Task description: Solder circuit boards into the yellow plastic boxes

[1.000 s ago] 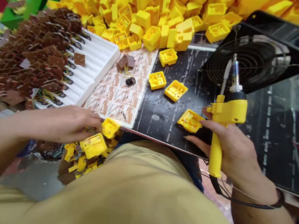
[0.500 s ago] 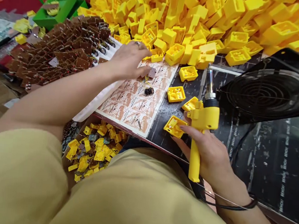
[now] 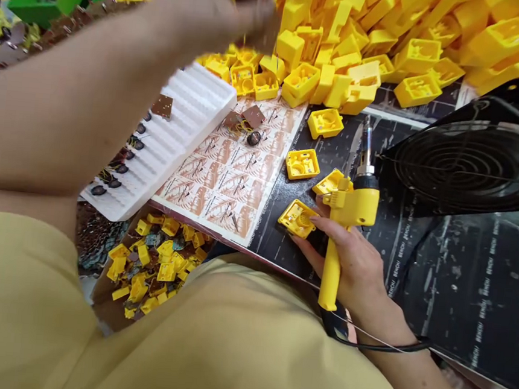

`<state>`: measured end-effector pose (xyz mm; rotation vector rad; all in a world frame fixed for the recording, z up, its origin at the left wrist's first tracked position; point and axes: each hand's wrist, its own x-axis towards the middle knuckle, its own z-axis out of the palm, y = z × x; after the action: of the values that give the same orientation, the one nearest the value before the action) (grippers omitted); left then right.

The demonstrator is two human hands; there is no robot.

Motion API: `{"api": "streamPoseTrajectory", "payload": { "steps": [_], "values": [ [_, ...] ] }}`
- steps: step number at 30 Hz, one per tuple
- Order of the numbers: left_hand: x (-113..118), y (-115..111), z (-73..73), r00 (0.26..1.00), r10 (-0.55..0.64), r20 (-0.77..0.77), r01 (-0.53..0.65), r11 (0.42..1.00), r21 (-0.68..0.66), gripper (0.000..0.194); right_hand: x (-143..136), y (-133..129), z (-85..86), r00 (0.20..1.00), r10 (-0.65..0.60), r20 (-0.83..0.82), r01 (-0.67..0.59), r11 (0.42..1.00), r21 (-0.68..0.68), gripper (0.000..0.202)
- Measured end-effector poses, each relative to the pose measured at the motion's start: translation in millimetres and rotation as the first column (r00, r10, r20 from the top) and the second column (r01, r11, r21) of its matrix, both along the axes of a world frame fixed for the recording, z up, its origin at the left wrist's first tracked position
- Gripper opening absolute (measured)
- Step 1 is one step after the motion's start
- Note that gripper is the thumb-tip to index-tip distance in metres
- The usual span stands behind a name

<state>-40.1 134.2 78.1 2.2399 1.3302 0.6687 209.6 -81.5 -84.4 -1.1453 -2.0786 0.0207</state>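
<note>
My right hand [image 3: 358, 257] is wrapped round the yellow handle of a soldering gun [image 3: 353, 206], its metal tip pointing up and away from me. The thumb and a finger of that hand also touch an open yellow plastic case [image 3: 297, 218] on the bench. Three more open cases lie close by, one of them a yellow case [image 3: 302, 164] just beyond. My left hand [image 3: 239, 11] is raised at the top, smeared by motion; a brownish blur is at its fingers. Below it, brown circuit boards [image 3: 253, 116] with yellow wires and a round black part [image 3: 254, 138] lie on a patterned sheet [image 3: 224, 179].
A heap of yellow cases [image 3: 346, 38] fills the back. At the right stands a black fan [image 3: 466, 164]. A white foam tray [image 3: 189, 109] with small round black parts lies left of the sheet. A box of yellow pieces [image 3: 166, 265] sits below the bench edge.
My left hand has lifted off the sheet, up and towards the top edge. More of the foam tray shows, nearer the sheet. My right hand still holds the soldering gun.
</note>
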Motion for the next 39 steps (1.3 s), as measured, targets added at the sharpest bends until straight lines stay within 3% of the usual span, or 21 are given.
{"api": "streamPoseTrajectory", "payload": {
  "steps": [4,6,8,12,16,18,20,22,26,31,35,39],
  "values": [
    [-3,-37,-34.8,0.999,0.025,-0.023,-0.028,0.990,-0.140,0.020,1,-3,1.2,0.999,0.009,-0.043,-0.009,1.000,0.000,0.049],
    [-6,-56,-46.1,0.995,-0.011,-0.099,-0.016,0.966,-0.258,0.020,1,-4,3.1,0.998,0.023,-0.059,-0.023,1.000,-0.005,0.050],
    [-11,-71,-52.7,0.978,-0.064,-0.196,0.007,0.960,-0.279,0.020,1,-5,4.8,0.997,0.041,-0.065,-0.041,0.999,-0.012,0.051],
    [-16,-93,-59.2,0.975,-0.140,-0.172,0.113,0.981,-0.157,0.026,0,-5,7.7,0.996,0.082,-0.047,-0.083,0.996,-0.021,0.052],
    [-21,-123,-74.1,0.987,-0.120,-0.110,0.132,0.985,0.115,0.026,2,-9,11.8,0.996,0.078,-0.031,-0.079,0.996,-0.042,0.051],
    [-26,-142,-87.1,0.965,-0.174,-0.195,0.220,0.944,0.245,0.028,4,-13,13.2,0.996,0.086,-0.022,-0.087,0.994,-0.069,0.050],
    [-33,-160,-98.1,0.898,-0.271,-0.347,0.375,0.883,0.283,0.030,6,-18,13.2,0.993,0.115,-0.013,-0.116,0.988,-0.104,0.049],
    [-37,-172,-102.4,0.859,-0.293,-0.420,0.434,0.852,0.292,0.029,7,-20,12.1,0.989,0.146,-0.009,-0.146,0.980,-0.132,0.048],
    [-26,-173,-94.9,0.918,-0.156,-0.365,0.270,0.919,0.287,0.025,5,-22,10.8,0.990,0.138,-0.016,-0.138,0.982,-0.127,0.044],
    [1,-159,-97.7,0.871,-0.137,-0.472,0.260,0.944,0.205,0.031,6,-25,11.8,0.996,0.086,-0.014,-0.087,0.990,-0.115,0.043],
    [7,-146,-101.5,0.814,-0.273,-0.513,0.348,0.936,0.054,0.030,11,-28,9.4,0.998,0.061,-0.007,-0.061,0.992,-0.114,0.042],
    [11,-129,-91.5,0.677,-0.428,-0.598,0.483,0.872,-0.077,0.027,12,-29,7.8,0.998,0.061,-0.022,-0.063,0.992,-0.111,0.045]
  ]
}}
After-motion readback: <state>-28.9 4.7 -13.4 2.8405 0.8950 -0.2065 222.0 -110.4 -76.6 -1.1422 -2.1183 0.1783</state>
